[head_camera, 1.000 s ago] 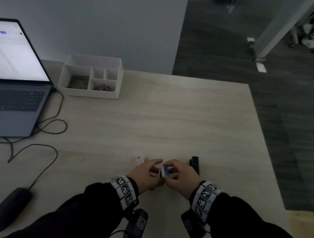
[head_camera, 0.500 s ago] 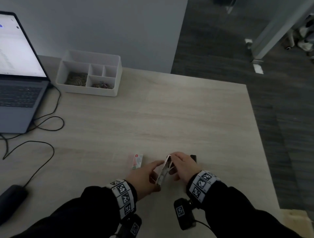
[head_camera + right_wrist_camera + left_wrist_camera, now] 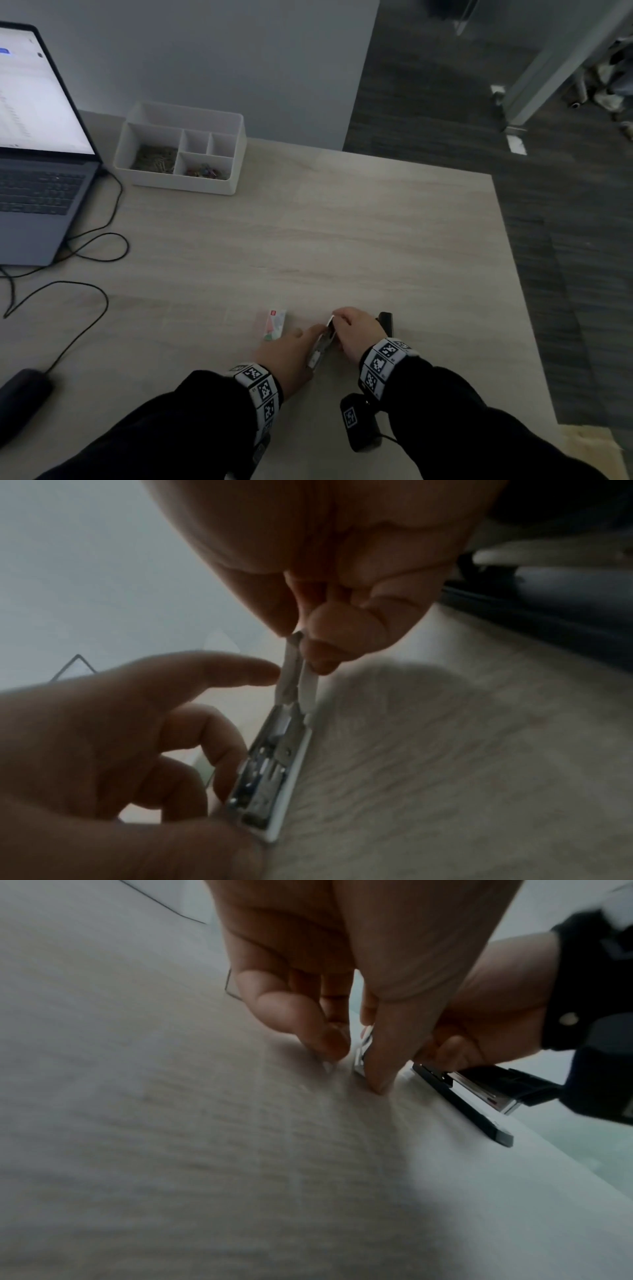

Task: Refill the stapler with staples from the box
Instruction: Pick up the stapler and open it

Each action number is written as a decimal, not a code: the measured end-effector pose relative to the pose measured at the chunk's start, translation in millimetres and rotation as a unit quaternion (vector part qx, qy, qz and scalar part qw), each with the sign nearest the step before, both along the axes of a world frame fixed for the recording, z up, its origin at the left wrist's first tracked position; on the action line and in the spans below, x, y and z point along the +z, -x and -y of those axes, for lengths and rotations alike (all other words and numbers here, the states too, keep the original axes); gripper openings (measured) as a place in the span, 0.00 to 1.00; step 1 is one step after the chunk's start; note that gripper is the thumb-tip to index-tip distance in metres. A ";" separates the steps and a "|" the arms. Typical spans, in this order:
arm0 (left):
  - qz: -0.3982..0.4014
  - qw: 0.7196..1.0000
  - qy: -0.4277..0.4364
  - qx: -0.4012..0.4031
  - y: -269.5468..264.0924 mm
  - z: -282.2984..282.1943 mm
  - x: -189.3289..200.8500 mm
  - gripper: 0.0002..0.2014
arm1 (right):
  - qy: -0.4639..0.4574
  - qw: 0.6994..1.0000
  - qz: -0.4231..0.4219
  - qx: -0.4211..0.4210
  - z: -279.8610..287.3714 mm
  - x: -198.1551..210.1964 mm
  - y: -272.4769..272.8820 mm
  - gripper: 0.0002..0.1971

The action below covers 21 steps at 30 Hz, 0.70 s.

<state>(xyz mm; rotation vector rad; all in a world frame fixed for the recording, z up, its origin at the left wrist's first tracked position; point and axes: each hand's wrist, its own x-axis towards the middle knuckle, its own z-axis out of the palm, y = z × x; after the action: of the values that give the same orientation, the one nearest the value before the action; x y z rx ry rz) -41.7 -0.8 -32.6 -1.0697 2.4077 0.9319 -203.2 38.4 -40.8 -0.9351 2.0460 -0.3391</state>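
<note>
Where second ago hands cupped small closed item, white stapler [image 3: 323, 343] now hinged open: left hand [image 3: 291, 356] steadies base, right hand [image 3: 354, 330] pinches lid; magazine exposed for loading.

An open laptop [image 3: 37, 150] sits at the worktop's [image 3: 342, 240] far left, black cables [image 3: 92, 246] looping beside it. Just right stands a white organizer tray [image 3: 236, 161] holding clips. A dark mouse [image 3: 20, 401] lies near-left.
</note>
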 end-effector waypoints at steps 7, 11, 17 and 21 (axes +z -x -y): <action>0.010 1.000 -0.026 -0.004 -10.1 4.6 1.6 0.40 | 0.115 0.984 -0.131 0.028 -30.0 50.3 43.7 0.12; -0.042 0.991 -0.085 0.094 -15.8 0.8 -1.0 0.28 | 0.030 0.988 -0.148 0.020 -63.1 52.3 56.6 0.22; -0.092 0.960 -0.152 0.219 -6.2 -11.2 5.2 0.04 | -0.041 0.998 -0.039 0.014 -88.2 23.6 34.9 0.43; -0.160 0.914 -0.240 0.285 12.4 -21.9 25.4 0.07 | 0.061 0.985 0.076 -0.144 -92.5 21.1 25.4 0.36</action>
<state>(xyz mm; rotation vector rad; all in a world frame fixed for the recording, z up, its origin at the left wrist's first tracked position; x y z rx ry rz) -54.1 21.1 -7.2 -1.5300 1.9156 1.9028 -228.6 130.8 -19.8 -0.6606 2.0368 -0.6760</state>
